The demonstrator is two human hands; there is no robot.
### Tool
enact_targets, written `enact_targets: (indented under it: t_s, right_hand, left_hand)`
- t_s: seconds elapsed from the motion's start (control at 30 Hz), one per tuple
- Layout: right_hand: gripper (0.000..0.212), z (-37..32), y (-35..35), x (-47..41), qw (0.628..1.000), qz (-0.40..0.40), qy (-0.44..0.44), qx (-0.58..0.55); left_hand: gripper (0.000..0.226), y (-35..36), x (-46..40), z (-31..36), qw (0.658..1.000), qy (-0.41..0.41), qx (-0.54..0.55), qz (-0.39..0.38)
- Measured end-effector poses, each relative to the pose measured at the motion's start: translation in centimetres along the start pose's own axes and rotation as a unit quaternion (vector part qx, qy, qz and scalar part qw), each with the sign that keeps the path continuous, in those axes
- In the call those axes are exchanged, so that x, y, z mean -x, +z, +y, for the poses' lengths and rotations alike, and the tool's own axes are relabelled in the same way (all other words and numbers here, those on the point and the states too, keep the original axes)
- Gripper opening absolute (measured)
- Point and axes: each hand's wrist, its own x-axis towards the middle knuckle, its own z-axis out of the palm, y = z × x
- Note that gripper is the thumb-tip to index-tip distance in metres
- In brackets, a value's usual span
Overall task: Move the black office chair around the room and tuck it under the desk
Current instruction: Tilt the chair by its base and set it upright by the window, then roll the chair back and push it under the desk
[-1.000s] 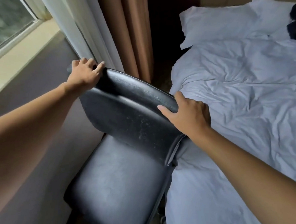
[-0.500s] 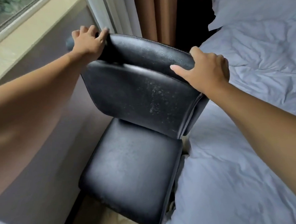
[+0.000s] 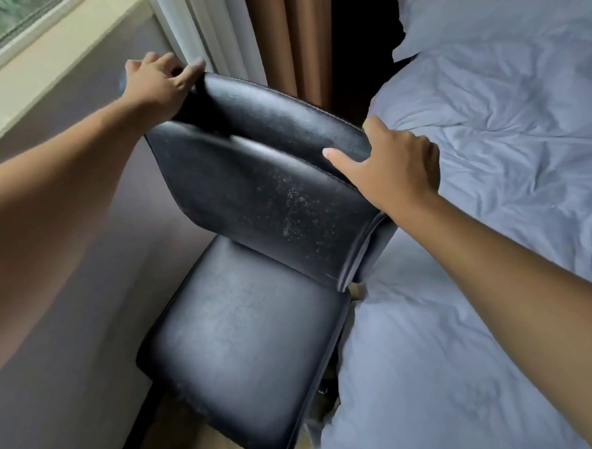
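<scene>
The black office chair [image 3: 259, 329] stands in the narrow gap between the wall on the left and the bed on the right, its seat facing me. My left hand [image 3: 157, 84] grips the top left corner of its worn leather backrest. My right hand [image 3: 391, 164] grips the top right corner, thumb on the front face and fingers over the edge. The chair's base and wheels are hidden under the seat. No desk is in view.
A bed with a rumpled white duvet [image 3: 476, 215] and a pillow [image 3: 499, 11] fills the right side, touching the chair. A grey wall [image 3: 71, 339] with a window sill [image 3: 50, 69] runs along the left. White and brown curtains [image 3: 261, 37] hang behind the chair. Light wood floor [image 3: 203, 445] shows below the seat.
The chair has come nearer to me and away from the curtains, and more of its seat and the floor shows. Both hands have kept their grip on the backrest.
</scene>
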Motion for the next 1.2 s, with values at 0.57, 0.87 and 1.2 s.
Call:
enact_targets:
  t_s: [0.57,0.87,1.2]
  right_hand:
    - [0.055,-11.8,-2.2,11.2,0.983,-0.112,-0.120,-0.082]
    - [0.059,-18.0,-5.0,18.5,0.942,-0.216,-0.239,-0.091]
    - [0.061,-20.9,-9.5,27.5,0.901,-0.232,-0.346,-0.123]
  left_hand:
    - [0.046,-5.6,20.4,-11.1,0.994,-0.104,0.025,0.034]
    - [0.044,-9.2,39.8,-15.4,0.955,-0.278,0.071,0.071]
    - [0.043,-12.8,57.6,-12.9,0.893,-0.422,0.095,0.124]
